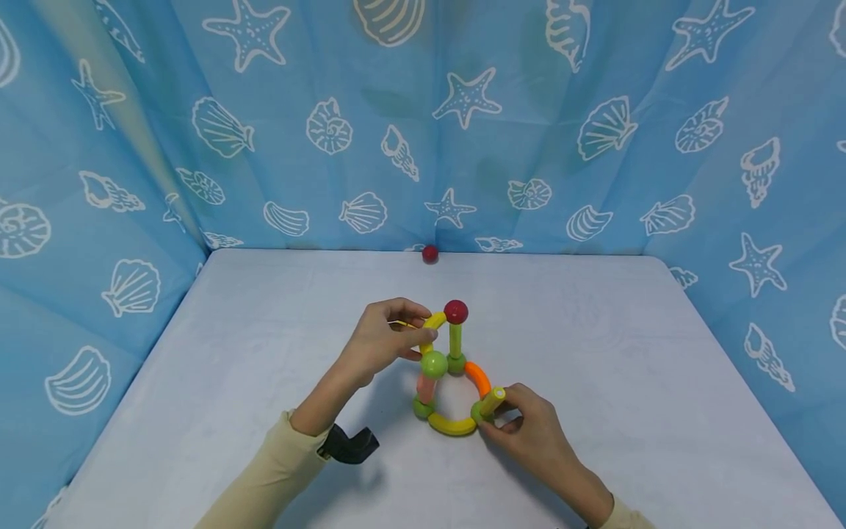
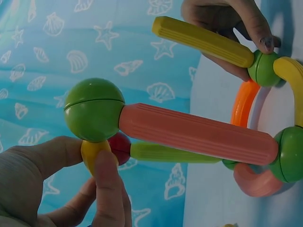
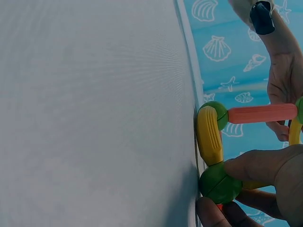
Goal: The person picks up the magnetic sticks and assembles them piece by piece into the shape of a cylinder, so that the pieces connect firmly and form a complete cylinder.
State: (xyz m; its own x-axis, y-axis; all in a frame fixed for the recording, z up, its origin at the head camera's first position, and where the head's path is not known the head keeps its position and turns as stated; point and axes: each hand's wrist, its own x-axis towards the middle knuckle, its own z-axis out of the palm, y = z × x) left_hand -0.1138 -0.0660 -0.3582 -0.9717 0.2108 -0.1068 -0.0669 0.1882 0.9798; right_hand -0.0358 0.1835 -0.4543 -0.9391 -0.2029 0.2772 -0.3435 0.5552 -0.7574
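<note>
A toy frame of coloured sticks and balls stands on the table, its base a ring of curved sticks with green balls at the joints. Up top, my left hand pinches a curved yellow stick between finger and thumb. That stick spans from a green ball on an upright pink stick to a red ball on a light green stick. Low on the right, my right hand holds a green base ball. From this ball a straight yellow stick rises, its top end bare.
A loose red ball lies at the table's back edge, by the blue shell-print curtain. White cloth covers the table. A black wrist device sits on my left forearm.
</note>
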